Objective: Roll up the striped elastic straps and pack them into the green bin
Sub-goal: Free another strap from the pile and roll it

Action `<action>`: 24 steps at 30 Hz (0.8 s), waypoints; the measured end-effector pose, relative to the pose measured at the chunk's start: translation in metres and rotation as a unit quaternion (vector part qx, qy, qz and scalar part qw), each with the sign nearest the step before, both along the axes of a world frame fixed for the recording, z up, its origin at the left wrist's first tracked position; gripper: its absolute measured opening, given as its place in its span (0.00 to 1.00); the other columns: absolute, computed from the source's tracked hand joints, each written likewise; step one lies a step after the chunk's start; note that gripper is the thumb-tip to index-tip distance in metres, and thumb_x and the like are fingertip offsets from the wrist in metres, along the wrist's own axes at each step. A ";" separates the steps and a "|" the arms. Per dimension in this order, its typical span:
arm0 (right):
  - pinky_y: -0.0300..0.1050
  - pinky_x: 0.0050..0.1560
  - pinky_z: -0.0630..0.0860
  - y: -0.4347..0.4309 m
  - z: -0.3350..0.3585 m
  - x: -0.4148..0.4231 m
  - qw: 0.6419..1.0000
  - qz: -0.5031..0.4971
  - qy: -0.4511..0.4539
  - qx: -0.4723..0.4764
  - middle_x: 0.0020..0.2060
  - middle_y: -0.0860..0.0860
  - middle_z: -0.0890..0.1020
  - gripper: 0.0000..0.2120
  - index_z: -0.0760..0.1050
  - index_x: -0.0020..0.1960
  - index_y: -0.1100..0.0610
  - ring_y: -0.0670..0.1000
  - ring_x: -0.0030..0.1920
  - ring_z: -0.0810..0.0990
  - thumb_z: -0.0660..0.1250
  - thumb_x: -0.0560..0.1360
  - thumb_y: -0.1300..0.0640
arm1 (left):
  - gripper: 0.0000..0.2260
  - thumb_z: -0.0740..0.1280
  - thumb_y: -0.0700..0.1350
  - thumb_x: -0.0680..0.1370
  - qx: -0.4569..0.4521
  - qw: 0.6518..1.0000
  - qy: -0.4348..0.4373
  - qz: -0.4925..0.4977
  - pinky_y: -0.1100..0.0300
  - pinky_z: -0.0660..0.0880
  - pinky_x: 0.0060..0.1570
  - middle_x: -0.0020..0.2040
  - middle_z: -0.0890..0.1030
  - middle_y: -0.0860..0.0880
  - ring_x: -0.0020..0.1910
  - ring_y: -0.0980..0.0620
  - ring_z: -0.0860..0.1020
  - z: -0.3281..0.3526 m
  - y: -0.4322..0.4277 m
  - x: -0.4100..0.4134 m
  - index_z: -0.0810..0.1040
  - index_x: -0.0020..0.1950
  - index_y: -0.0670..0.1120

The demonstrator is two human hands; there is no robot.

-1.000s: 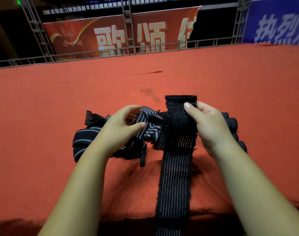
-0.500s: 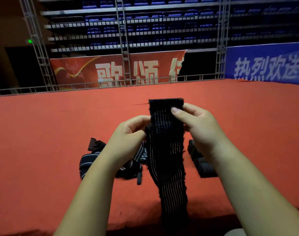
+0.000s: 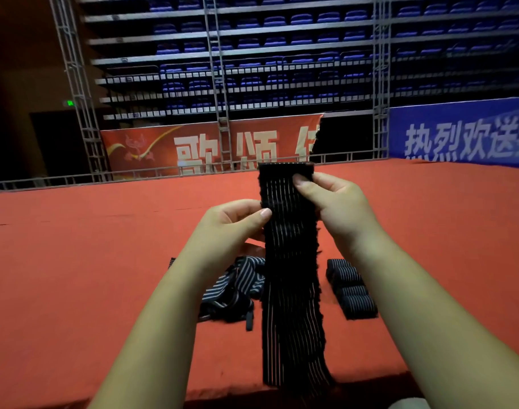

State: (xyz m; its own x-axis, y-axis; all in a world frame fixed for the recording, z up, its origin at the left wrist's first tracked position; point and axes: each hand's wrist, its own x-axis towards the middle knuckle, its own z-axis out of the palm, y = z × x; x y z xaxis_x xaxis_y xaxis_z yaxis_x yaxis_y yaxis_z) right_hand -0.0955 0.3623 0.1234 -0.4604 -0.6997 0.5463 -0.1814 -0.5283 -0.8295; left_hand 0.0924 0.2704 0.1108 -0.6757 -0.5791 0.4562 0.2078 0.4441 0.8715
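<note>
Both hands are clamping on one striped elastic strap (image 3: 290, 261) and holding it upright over the red-covered bench (image 3: 75, 261). The right hand (image 3: 338, 208) is pinching the strap's top end with its thumb on the near face. The left hand (image 3: 228, 231) is pinching the strap's left edge a bit lower, thumb tip on the fabric. The rest of the strap is hanging limp, with its lower end reaching the near rim of the bench. A loose pile of unrolled straps (image 3: 234, 290) is lying just left of the held strap and partly behind it, and a row of finished rolls (image 3: 352, 290) is sitting just right of the held strap. The green bin is not showing in view. Handling judgement: the strap is looking light, soft, floppy and stretchy, with fuzzy edges, so there is no breakage worry. It is likely sagging or twisting if gripped at a single point, so gripping across the full width at the top end is looking best, since the roll probably starts there. Light tension should be helping the turns stack evenly. The fabric seems grippy rather than slippery, though a slack roll could be springing open once released.
</note>
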 end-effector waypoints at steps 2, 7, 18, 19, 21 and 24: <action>0.48 0.55 0.82 0.000 -0.003 0.002 1.000 0.008 -0.008 0.001 0.53 0.52 0.90 0.11 0.86 0.62 0.56 0.53 0.56 0.89 0.72 0.83 0.54 | 0.09 0.67 0.44 0.86 0.018 1.000 -0.002 0.005 0.56 0.83 0.37 0.50 0.88 0.44 0.44 0.47 0.85 -0.002 0.000 0.000 0.86 0.61 0.42; 0.47 0.54 0.84 -0.006 -0.025 0.004 1.000 0.013 -0.016 0.016 0.52 0.53 0.90 0.09 0.86 0.61 0.56 0.53 0.54 0.89 0.71 0.83 0.55 | 0.08 0.66 0.45 0.87 0.082 0.996 -0.013 -0.015 0.60 0.81 0.32 0.45 0.85 0.48 0.35 0.53 0.82 -0.026 -0.005 -0.008 0.84 0.59 0.45; 0.44 0.51 0.82 -0.059 -0.119 -0.030 0.990 -0.107 0.004 0.096 0.47 0.44 0.90 0.08 0.88 0.59 0.50 0.43 0.46 0.87 0.72 0.83 0.51 | 0.06 0.71 0.48 0.85 0.038 0.982 -0.143 0.118 0.45 0.86 0.52 0.47 0.88 0.45 0.44 0.52 0.86 -0.148 -0.053 -0.045 0.84 0.58 0.47; 0.44 0.51 0.81 -0.064 -0.127 -0.035 0.988 -0.115 0.003 0.104 0.47 0.44 0.90 0.09 0.88 0.60 0.50 0.43 0.46 0.86 0.72 0.83 0.51 | 0.07 0.73 0.49 0.83 0.034 0.974 -0.182 0.131 0.48 0.86 0.47 0.45 0.87 0.45 0.41 0.53 0.86 -0.160 -0.057 -0.049 0.83 0.57 0.47; 0.42 0.49 0.81 -0.071 -0.141 -0.042 0.986 -0.122 -0.009 0.114 0.47 0.44 0.90 0.10 0.87 0.61 0.51 0.42 0.46 0.86 0.72 0.83 0.50 | 0.09 0.75 0.46 0.81 0.056 0.958 -0.248 0.131 0.52 0.86 0.42 0.43 0.86 0.45 0.37 0.54 0.85 -0.184 -0.062 -0.057 0.81 0.54 0.41; 0.36 0.46 0.79 -0.077 -0.156 -0.052 0.984 -0.128 -0.031 0.118 0.49 0.43 0.90 0.11 0.87 0.63 0.52 0.40 0.47 0.87 0.72 0.83 0.51 | 0.10 0.77 0.44 0.79 0.063 0.937 -0.327 0.104 0.46 0.86 0.45 0.38 0.85 0.45 0.37 0.49 0.85 -0.213 -0.060 -0.070 0.82 0.50 0.37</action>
